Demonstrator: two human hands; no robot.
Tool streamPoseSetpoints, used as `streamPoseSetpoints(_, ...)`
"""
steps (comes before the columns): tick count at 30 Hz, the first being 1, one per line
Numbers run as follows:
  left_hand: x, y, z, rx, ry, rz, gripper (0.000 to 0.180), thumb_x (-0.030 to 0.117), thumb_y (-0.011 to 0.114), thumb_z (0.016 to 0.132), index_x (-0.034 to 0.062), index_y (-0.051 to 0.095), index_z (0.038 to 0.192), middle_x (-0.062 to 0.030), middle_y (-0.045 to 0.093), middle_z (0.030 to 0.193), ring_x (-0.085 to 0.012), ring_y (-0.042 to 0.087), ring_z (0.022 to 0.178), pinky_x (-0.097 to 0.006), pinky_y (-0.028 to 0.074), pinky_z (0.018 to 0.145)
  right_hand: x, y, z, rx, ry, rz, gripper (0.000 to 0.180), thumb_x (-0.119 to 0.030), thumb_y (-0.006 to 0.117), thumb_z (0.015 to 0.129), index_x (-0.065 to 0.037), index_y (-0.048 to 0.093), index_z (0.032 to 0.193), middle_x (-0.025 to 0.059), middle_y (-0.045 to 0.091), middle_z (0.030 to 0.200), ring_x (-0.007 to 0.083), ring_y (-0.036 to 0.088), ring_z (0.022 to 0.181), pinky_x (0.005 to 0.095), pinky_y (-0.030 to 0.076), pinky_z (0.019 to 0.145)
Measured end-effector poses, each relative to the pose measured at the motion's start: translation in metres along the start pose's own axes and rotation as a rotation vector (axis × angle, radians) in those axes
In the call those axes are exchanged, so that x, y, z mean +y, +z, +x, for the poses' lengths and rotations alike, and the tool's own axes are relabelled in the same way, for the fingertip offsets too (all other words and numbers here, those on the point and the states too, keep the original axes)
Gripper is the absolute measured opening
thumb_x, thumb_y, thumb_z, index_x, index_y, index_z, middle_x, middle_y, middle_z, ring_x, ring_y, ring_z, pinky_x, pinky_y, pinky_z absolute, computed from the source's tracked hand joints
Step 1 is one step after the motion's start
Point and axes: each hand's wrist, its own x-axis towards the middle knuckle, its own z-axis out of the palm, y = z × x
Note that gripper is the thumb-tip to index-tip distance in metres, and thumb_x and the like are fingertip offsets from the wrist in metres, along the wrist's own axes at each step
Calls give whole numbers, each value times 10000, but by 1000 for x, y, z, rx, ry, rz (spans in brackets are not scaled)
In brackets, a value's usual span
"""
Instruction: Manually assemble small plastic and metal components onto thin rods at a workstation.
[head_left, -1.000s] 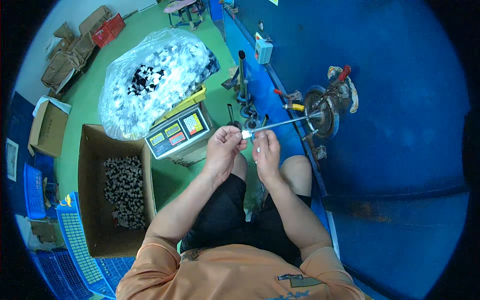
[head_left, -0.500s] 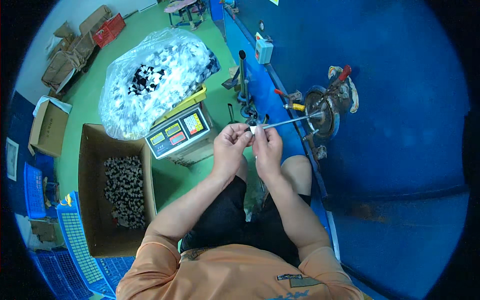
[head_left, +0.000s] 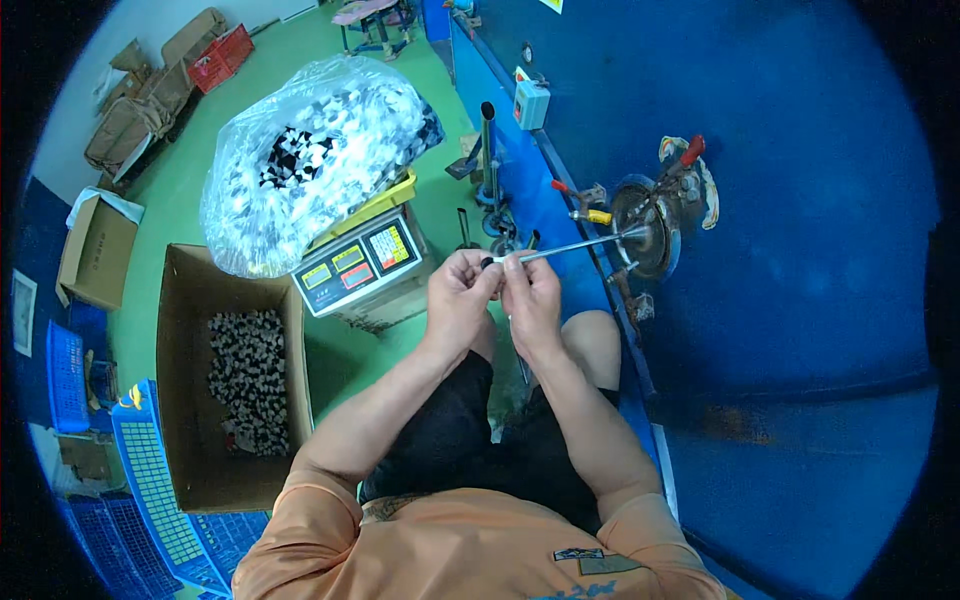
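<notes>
My left hand (head_left: 456,300) and my right hand (head_left: 534,302) meet above my knees, thumbs and fingers pinched. Between their fingertips is a small black-and-white piece (head_left: 489,263), its dark end showing at the left fingers. The rest of it is covered by the fingers. Just beyond my right fingertips, a thin metal rod (head_left: 580,245) runs to a round metal fitting (head_left: 646,228) on the blue machine panel. The rod's near end lies against the right fingers and the piece; I cannot tell how they join.
Left of my legs stands a cardboard box (head_left: 180,400) holding many small black-and-grey pieces (head_left: 248,380). Ahead, a large clear bag (head_left: 235,190) of black and white pieces rests in a yellow tray (head_left: 375,207) on a scale (head_left: 352,262). Blue crates (head_left: 150,470) flank the box.
The small piece has turned or shifted between my fingertips: its dark end shows more and its white part less. Both hands stay nearly in place.
</notes>
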Motion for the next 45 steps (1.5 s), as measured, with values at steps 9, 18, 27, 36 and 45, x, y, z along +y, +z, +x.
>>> streamPoseSetpoints(9,58,-109,-20,675,208,-271,241,277,498,971,55,593,972,-44,596,844,-118,541,748,-256,443,727,9,-9,-12,-34,214,144,276,-235,343,1039,-56,546,1092,65,591,798,58,407,510,190,293,440)
streamPoseSetpoints(18,10,-34,-16,-183,-78,528,113,61,614,885,11,641,983,-49,636,834,-95,554,716,-211,448,650,16,-3,-14,-92,114,-18,300,-231,324,1039,-37,510,1171,142,662,1007,81,453,514,221,351,427)
streamPoseSetpoints(27,-7,-33,4,-150,7,341,75,12,591,896,5,624,962,-50,630,837,-90,558,723,-213,474,682,23,-14,-8,-36,-35,-274,201,-167,442,998,-37,540,1115,91,650,912,59,405,472,202,318,422)
streamPoseSetpoints(36,-7,-17,6,-27,47,74,223,-50,567,880,-19,588,1100,-88,649,934,-111,600,792,-220,492,724,18,-11,-8,20,118,-250,139,-137,590,920,-16,558,977,37,582,760,69,402,480,210,306,419)
streamPoseSetpoints(45,-11,-18,6,-84,-123,-101,290,-57,543,904,-12,536,1190,-117,657,988,-128,609,792,-227,506,740,13,-15,-7,153,54,-102,80,-121,537,959,-44,557,953,-5,501,683,39,367,489,186,289,425)
